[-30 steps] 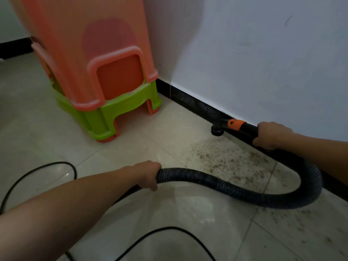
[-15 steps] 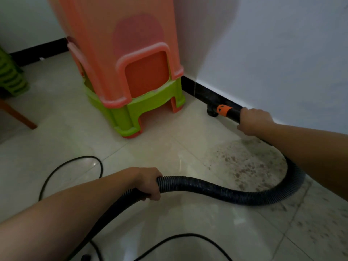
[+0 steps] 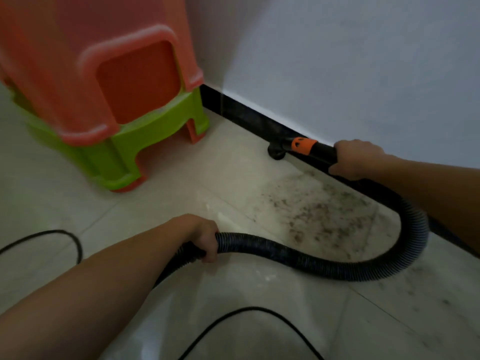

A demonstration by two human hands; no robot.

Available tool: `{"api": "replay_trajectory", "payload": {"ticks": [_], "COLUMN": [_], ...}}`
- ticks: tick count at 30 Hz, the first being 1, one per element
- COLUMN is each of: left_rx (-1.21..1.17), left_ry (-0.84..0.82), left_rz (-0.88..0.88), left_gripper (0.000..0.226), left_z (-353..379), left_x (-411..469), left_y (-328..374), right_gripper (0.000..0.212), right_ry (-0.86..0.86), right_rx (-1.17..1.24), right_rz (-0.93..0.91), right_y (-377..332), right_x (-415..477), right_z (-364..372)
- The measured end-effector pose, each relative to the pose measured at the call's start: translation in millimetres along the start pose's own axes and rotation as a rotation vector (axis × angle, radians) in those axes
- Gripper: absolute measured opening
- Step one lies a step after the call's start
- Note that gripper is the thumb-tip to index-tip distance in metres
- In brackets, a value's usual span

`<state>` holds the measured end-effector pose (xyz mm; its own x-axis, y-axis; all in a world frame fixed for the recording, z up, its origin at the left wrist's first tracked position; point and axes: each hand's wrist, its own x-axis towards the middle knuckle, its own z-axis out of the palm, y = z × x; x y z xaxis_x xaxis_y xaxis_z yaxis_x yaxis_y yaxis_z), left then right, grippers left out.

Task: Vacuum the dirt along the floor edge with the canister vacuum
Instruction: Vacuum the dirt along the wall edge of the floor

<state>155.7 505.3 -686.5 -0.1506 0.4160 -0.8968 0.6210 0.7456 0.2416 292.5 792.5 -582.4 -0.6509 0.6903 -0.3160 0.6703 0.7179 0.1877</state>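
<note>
Ahead of your nozzle [image 3: 276, 151], bare floor [image 3: 233, 157] runs along the black skirting [image 3: 241, 113] until the stacked stools [image 3: 109, 100], upper left, block it.

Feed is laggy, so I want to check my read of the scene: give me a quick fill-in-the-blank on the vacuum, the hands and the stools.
Of the left hand and the right hand, only the ___ one grips the ribbed hose.
The right hand holds the wand just behind its ___ collar.
The nozzle sits at the foot of the ___ baseboard.
The salmon stool is stacked on a ___ stool.
Missing words: left; orange; black; green.
</note>
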Motion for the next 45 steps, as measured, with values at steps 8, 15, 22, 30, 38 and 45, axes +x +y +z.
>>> {"api": "replay_trajectory", "payload": {"ticks": [8,15,22,30,38,45], "left_rx": [0.357,0.368,0.239,0.259,0.288,0.38], "left_ry": [0.027,0.094,0.09,0.04,0.116,0.166], "left_rz": [0.088,0.028,0.009,0.001,-0.002,0.004], "left_gripper": [0.041,0.031,0.023,0.025,0.024,0.025], "left_z": [6,2,11,43,48,46], "left_x": [18,-7,-33,-39,-40,-43], "left_y": [86,83,87,118,120,124], "right_gripper": [0.032,0.03,0.025,0.024,0.015,0.017], "right_ry": [-0.146,-0.105,-0.127,-0.121,-0.148,-0.156], "right_rx": [0.25,0.391,0.5,0.532,0.675,0.724], "right_rz": [0.283,0.288,0.391,0.367,0.384,0.328], "right_y": [90,90,165,200,228,203], "right_x": [-64,-65,-103,-123,-136,-134], "right_z": [25,41,50,63,72,76]}}
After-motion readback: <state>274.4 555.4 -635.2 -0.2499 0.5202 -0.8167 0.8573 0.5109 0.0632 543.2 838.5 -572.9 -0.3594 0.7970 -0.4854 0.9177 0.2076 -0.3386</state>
